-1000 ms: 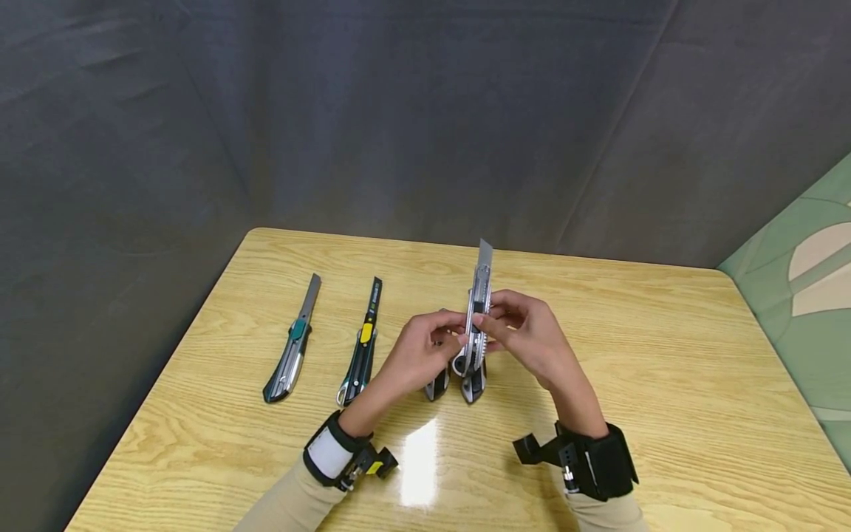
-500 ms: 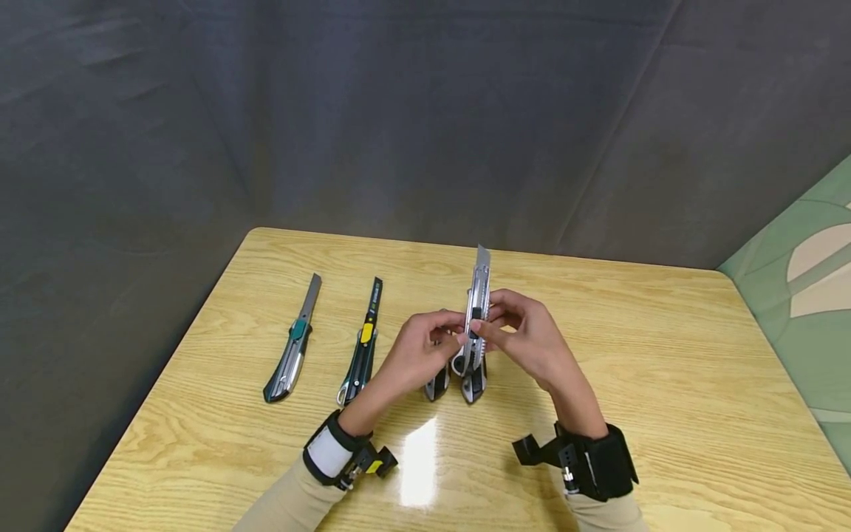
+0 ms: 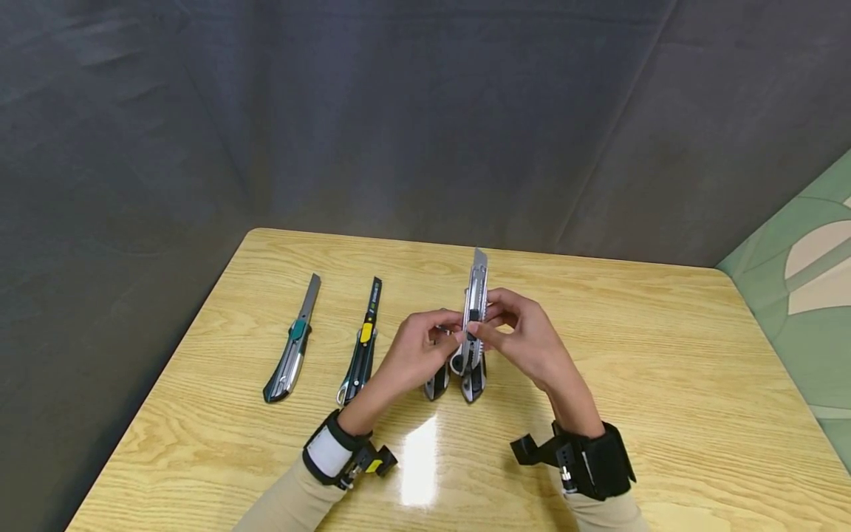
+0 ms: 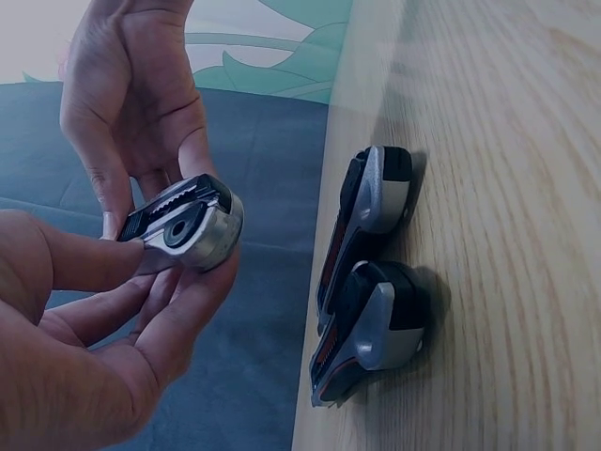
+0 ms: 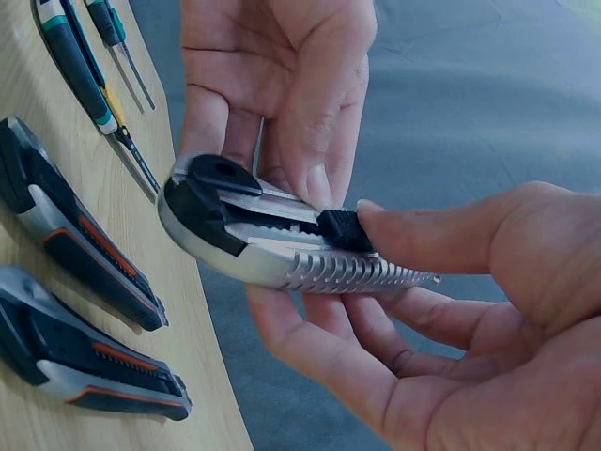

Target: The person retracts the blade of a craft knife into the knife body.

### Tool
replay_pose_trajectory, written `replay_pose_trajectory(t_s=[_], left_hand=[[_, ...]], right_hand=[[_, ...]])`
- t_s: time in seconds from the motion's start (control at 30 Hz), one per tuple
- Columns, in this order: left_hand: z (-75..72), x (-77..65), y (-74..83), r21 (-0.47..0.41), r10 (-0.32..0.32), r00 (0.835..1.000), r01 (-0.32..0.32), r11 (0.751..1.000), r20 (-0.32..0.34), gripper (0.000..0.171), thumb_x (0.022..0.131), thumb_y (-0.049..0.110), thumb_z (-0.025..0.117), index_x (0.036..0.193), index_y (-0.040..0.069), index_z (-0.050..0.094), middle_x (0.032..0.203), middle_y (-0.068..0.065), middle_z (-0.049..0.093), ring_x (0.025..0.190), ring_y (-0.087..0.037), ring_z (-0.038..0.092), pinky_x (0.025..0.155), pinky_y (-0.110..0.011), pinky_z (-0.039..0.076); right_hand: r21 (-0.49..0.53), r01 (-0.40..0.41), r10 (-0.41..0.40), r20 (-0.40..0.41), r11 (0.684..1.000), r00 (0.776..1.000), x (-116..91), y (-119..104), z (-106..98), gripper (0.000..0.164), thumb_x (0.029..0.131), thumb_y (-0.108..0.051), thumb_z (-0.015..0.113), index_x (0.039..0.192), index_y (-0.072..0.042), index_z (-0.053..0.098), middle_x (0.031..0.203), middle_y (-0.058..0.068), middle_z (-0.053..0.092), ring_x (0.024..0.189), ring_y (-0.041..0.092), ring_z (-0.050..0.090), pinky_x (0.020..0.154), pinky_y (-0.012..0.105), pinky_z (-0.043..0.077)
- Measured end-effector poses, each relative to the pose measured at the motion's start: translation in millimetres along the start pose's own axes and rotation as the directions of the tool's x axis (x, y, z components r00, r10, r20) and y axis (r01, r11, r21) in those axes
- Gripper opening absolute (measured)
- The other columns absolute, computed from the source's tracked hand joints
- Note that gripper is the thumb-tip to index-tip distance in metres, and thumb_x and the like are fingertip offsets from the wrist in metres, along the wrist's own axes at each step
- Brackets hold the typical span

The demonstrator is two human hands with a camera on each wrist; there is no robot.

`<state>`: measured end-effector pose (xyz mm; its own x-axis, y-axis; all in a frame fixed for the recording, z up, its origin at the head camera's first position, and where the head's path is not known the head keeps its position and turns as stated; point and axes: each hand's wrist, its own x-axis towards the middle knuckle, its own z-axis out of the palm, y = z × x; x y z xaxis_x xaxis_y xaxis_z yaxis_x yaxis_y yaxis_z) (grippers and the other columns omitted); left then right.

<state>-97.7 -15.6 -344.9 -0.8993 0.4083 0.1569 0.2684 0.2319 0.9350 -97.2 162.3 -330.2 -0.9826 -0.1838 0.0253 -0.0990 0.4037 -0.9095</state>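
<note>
A dark cloth hung behind a wood-grained surface. At the far left lay a knife with a green slider, its blade toward the far edge, and next a knife with a yellow slider lying roughly parallel; they were spaced well apart, probably so each could be picked up separately. The left hand had its fingers curled in around the side of the silver knife, thumb against fingers, likely to steady the body. Beneath the hands, partly hidden, two orange-trimmed knives, the left one and the right one, lay side by side on the surface. The silver knife was held above them, near the middle; its long axis ran from the person toward the far side, canted slightly right, with the blade pointing away and the rounded butt nearest the person, a heading that presumably kept the edge clear of the body. The right hand had its thumb on the black slider and its other fingers bent underneath, a pinch apparently chosen to control the slider. A green patterned panel stood rightmost.
</note>
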Motion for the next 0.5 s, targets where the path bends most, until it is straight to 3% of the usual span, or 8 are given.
replay_pose_trajectory(t_s=[0.2, 0.5], left_hand=[[0.7, 0.4, -0.6, -0.009, -0.009, 1.0, 0.008, 1.0, -0.011, 0.024, 0.089, -0.001, 0.057, 0.111, -0.004, 0.065, 0.099, -0.022, 0.067, 0.087, -0.028, 0.061, 0.078, -0.05, 0.054], [0.0, 0.6, -1.3, -0.001, -0.011, 1.0, 0.011, 1.0, -0.018, 0.024, 0.088, 0.0, 0.058, 0.111, -0.002, 0.066, 0.1, -0.02, 0.068, 0.087, -0.028, 0.062, 0.078, -0.05, 0.054]], right_hand=[[-0.072, 0.007, -0.008, -0.006, 0.997, 1.0, -6, -18, 2, 0.029, 0.083, -0.001, 0.066, 0.111, 0.003, 0.058, 0.094, 0.022, 0.06, 0.085, 0.031, 0.059, 0.064, 0.033, 0.05], [-0.064, 0.023, -0.023, 0.003, 0.998, 1.0, -5, -17, 2, 0.029, 0.082, 0.001, 0.067, 0.11, 0.003, 0.058, 0.094, 0.023, 0.06, 0.084, 0.031, 0.06, 0.067, 0.039, 0.053]])
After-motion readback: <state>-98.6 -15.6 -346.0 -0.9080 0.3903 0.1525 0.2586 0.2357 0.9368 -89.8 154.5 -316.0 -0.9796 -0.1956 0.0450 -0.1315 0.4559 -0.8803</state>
